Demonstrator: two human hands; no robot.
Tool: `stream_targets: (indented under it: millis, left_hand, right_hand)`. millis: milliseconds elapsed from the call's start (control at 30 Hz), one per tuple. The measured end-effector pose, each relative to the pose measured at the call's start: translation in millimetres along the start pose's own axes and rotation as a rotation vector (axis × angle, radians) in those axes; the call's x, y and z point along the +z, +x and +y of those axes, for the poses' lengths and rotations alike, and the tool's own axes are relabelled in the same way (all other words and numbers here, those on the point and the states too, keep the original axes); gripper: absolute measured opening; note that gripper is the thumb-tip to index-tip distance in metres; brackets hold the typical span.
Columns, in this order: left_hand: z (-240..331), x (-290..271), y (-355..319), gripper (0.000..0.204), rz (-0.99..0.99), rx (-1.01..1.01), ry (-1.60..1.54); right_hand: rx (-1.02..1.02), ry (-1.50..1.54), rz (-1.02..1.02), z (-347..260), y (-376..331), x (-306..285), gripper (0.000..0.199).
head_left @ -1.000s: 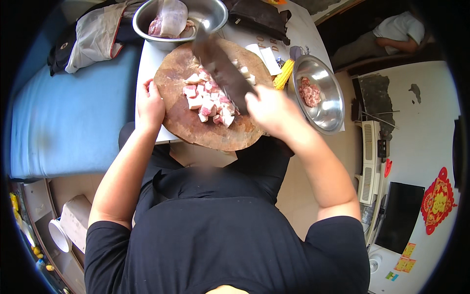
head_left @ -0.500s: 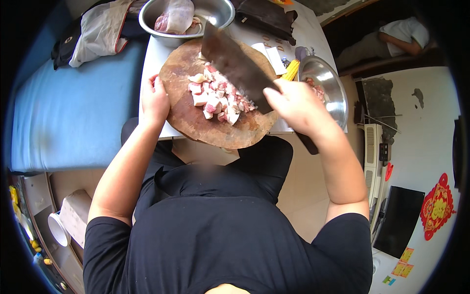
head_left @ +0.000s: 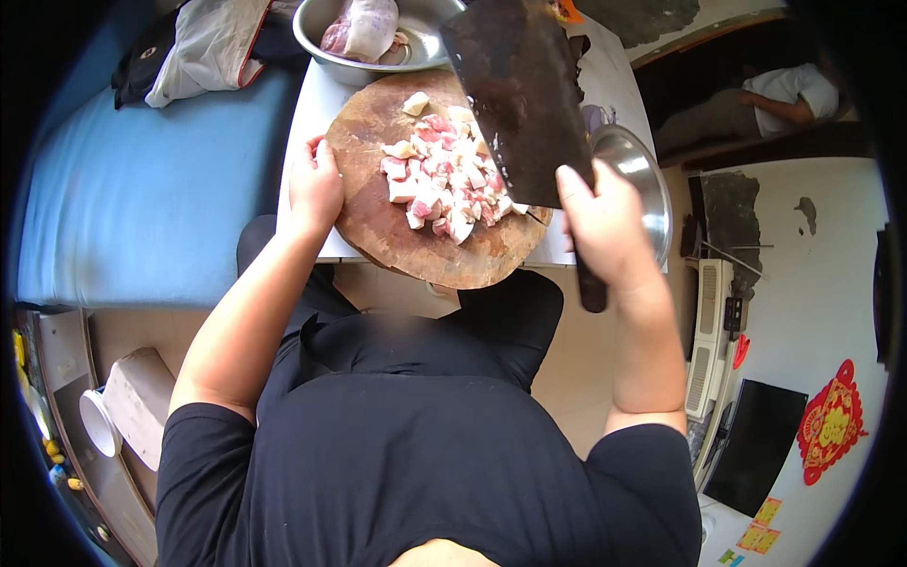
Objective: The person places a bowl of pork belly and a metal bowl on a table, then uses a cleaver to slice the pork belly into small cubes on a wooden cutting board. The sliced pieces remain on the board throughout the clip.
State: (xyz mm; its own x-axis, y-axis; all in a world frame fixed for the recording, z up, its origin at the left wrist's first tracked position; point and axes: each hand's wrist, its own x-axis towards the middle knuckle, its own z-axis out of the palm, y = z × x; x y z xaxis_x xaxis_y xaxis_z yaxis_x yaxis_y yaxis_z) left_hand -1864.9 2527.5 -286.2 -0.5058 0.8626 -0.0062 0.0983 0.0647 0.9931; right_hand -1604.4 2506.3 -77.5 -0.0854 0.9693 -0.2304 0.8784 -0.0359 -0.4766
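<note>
A dark, wide-bladed cleaver point(head_left: 520, 99) is held by its handle in my right hand point(head_left: 607, 222), its blade raised over the right side of a round wooden chopping board point(head_left: 378, 231). Small chunks of pink and white raw meat point(head_left: 439, 184) lie piled mid-board, and one pale piece point(head_left: 416, 103) sits apart near the far edge. My left hand point(head_left: 316, 184) grips the board's left rim, thumb side toward the meat. The blade hides the board's far right part and some of the pile.
Behind the board, a steel bowl point(head_left: 316, 42) holds a large piece of raw meat point(head_left: 364, 28). Another steel bowl point(head_left: 652, 180) stands right, partly hidden by my hand. The white table point(head_left: 307, 109) adjoins a blue couch point(head_left: 161, 198) with clothing point(head_left: 208, 52). A person point(head_left: 798, 94) reclines at far right.
My right hand has lifted the cleaver up off the meat, and its broad side now shows. The pile is spread a little wider. My left hand stays on the board's rim.
</note>
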Motion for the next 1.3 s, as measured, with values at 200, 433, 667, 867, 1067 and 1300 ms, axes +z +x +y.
stream_targets:
  millis: [200, 433, 667, 867, 1067, 1300]
  left_hand:
    - [-7, -2, 1, 0.032, -0.008, -0.039, 0.094]
    - [15, 3, -7, 0.033, -0.034, -0.077, 0.046]
    - [2, -1, -2, 0.032, -0.007, -0.057, 0.036]
    - [-9, 1, 4, 0.032, -0.027, -0.063, 0.06]
    - [3, -2, -2, 0.032, 0.005, -0.062, 0.049]
    - [-17, 0, 6, 0.032, 0.004, -0.017, 0.06]
  right_hand:
    - [-0.029, -0.261, -0.092, 3, 17, -3, 0.042]
    - [-0.023, -0.169, 0.05, 25, 13, 22, 0.041]
    - [-0.007, 0.24, 0.041, 2, 2, -14, 0.032]
    - [-0.01, -0.342, -0.043, 14, 17, 18, 0.042]
    - [0.06, 0.215, 0.0, 5, -4, -12, 0.041]
    - [-0.077, -0.247, -0.048, 14, 15, -2, 0.039]
